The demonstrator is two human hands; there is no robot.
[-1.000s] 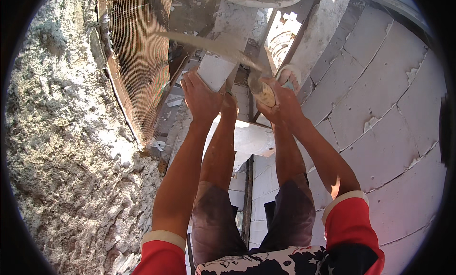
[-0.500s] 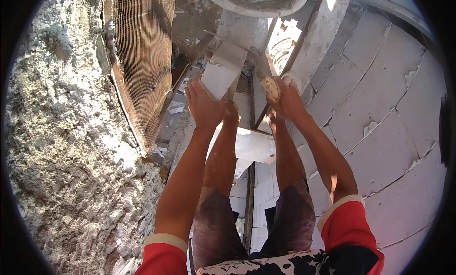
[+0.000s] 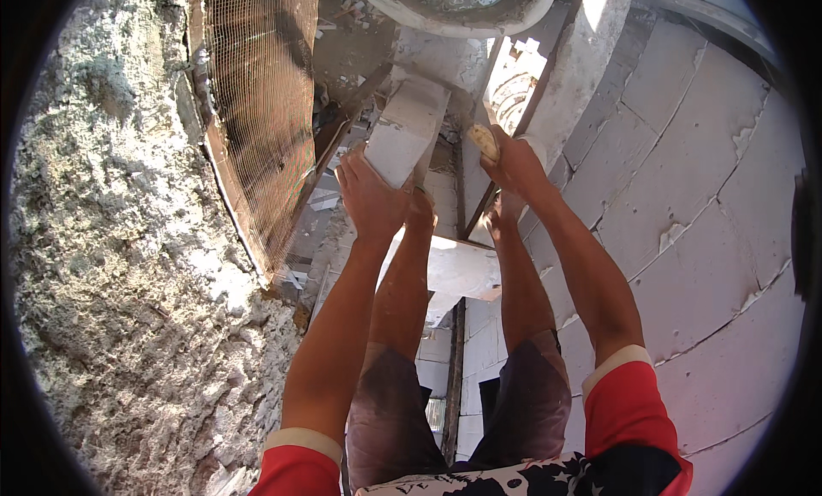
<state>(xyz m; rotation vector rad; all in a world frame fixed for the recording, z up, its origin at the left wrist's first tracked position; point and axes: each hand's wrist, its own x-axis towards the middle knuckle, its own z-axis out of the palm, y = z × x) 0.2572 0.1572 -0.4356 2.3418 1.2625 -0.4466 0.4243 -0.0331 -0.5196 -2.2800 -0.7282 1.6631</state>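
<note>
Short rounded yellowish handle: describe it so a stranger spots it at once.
Find the big round pale basin at top. Below it, right of the pale grey rectangular block, the right hand grips the short rounded yellowish handle. Its yellow tint sets it apart from that block.

Beyond the left hand [image 3: 374, 200], touching it, is a block [image 3: 407, 128]; left of that hand, a screen [image 3: 264, 110]. The right hand [image 3: 515, 164] holds a handle [image 3: 482, 142]; right of it, a wall [image 3: 685, 196]; beyond both hands, a tub [image 3: 458, 28].

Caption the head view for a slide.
Left hand on a whitish rectangular block, right hand gripping a wooden tool handle, between a rough wall and a block wall.
</note>
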